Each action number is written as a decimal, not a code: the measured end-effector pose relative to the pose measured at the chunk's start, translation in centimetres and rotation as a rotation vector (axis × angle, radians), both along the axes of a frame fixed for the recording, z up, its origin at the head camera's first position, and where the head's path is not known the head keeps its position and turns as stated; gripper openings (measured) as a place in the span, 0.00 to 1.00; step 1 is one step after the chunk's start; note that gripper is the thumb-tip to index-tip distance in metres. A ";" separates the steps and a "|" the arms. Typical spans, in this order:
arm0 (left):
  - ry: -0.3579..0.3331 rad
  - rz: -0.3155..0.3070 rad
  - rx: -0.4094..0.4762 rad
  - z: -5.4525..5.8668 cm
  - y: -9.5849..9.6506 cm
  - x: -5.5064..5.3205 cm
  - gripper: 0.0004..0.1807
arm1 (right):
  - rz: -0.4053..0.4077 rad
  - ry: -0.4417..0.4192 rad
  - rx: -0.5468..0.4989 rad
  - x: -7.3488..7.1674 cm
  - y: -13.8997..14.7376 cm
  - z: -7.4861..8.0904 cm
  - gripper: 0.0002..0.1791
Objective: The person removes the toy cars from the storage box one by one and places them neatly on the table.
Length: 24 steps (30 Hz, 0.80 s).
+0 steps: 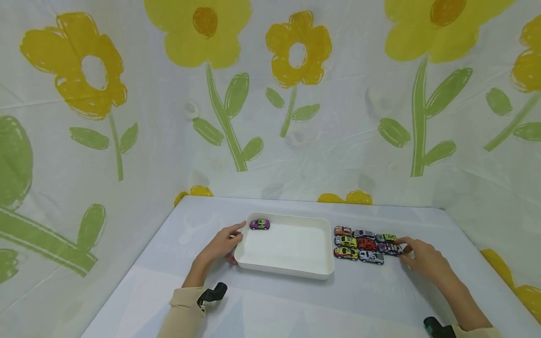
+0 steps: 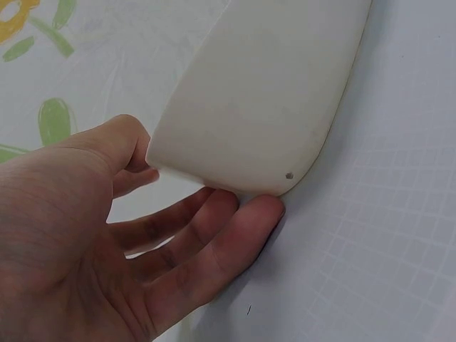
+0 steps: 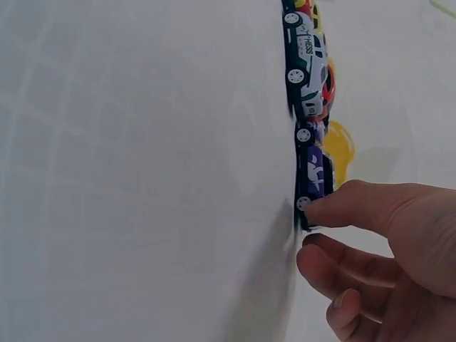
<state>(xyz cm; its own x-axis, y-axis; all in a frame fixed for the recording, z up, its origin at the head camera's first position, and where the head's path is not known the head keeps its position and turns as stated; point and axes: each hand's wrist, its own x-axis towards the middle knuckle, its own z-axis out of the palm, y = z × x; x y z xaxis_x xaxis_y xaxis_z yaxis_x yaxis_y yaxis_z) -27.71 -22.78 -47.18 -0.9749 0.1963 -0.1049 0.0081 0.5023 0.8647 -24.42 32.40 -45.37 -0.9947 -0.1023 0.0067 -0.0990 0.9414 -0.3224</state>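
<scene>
My left hand (image 1: 221,242) holds the left end of a white rectangular tray (image 1: 283,269), its fingertips at the rim and against the outer wall (image 2: 249,107). Inside the tray's far left corner sits a purple-and-green toy car (image 1: 259,224). To the right of the tray, several toy cars stand in a tight block. My right hand (image 1: 424,260) pinches the right end of a dark purple toy car (image 1: 388,249) in that block, thumb on the near side. Directly beside it are a silver-white police-style car (image 1: 371,257), a red car (image 1: 367,244) and a lime-green car (image 1: 385,238).
Also in the block are an orange car (image 1: 343,230), a grey car (image 1: 364,234), a yellow car (image 1: 345,241) and a red-and-yellow car (image 1: 345,253). Everything stands on a pale table (image 1: 270,305). Flower-printed curtains (image 1: 338,141) hang behind it and at both sides.
</scene>
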 end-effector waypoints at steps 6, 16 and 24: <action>-0.001 0.015 0.004 -0.3 0.1 -0.3 0.29 | 0.008 0.031 0.027 0.0 -0.1 0.7 0.25; 0.016 0.004 -0.011 -0.3 -0.1 -0.4 0.29 | -0.015 0.017 0.015 -0.5 -2.1 1.7 0.23; 0.009 0.021 -0.018 -0.3 0.1 -0.4 0.29 | 0.018 0.032 -0.023 -1.8 -5.2 2.1 0.21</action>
<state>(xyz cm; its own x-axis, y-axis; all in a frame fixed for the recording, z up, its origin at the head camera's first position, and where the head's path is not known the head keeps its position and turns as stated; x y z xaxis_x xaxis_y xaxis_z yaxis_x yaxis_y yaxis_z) -28.08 -22.71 -47.52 -0.9797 0.1739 -0.0995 0.0051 0.5180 0.8554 -26.26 27.22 -43.31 -0.9920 -0.1194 0.0406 -0.1261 0.9319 -0.3401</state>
